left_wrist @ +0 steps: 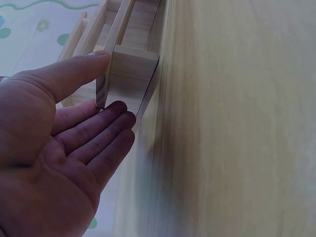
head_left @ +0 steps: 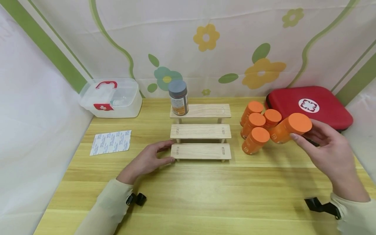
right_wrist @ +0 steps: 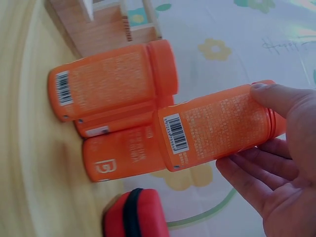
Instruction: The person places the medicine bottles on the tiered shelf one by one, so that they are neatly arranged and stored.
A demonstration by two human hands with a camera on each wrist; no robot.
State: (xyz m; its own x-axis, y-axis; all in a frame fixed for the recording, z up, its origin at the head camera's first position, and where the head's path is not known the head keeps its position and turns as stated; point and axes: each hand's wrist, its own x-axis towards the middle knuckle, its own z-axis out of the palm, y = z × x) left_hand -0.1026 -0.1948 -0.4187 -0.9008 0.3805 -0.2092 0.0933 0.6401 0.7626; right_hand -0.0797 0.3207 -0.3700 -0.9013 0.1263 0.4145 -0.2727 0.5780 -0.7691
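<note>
An orange bottle [head_left: 289, 127] is in the right hand [head_left: 332, 147], right of the cluster of four other orange bottles [head_left: 256, 142] and raised off the table [head_left: 188, 199]. It tilts, cap toward the palm, base toward its neighbours. The right thumb presses one side near the cap, with the fingers spread along the other, parted by just the bottle's width. Since that hold sits high, the base could swing; an even squeeze and a level wrist would tame it. Whether the base touches a neighbour cannot be told, so lifting it clear before any sideways movement seems wise, lest a standing bottle topple.

The left hand [head_left: 149, 158] is at the left end of the three-tier wooden stand [head_left: 200, 151], thumb and index finger about the near tier's end, the other fingers loosely extended. A light touch should suffice there: enough to steady the stand, too little to shift it. A grey-lidded bottle [head_left: 178, 98] stands at the left end of the far tier, and a jolt could upset it.

Farther out, a red case [head_left: 308, 105] lies far right, a white sheet [head_left: 111, 142] left, and a clear box [head_left: 126, 104] far left.
</note>
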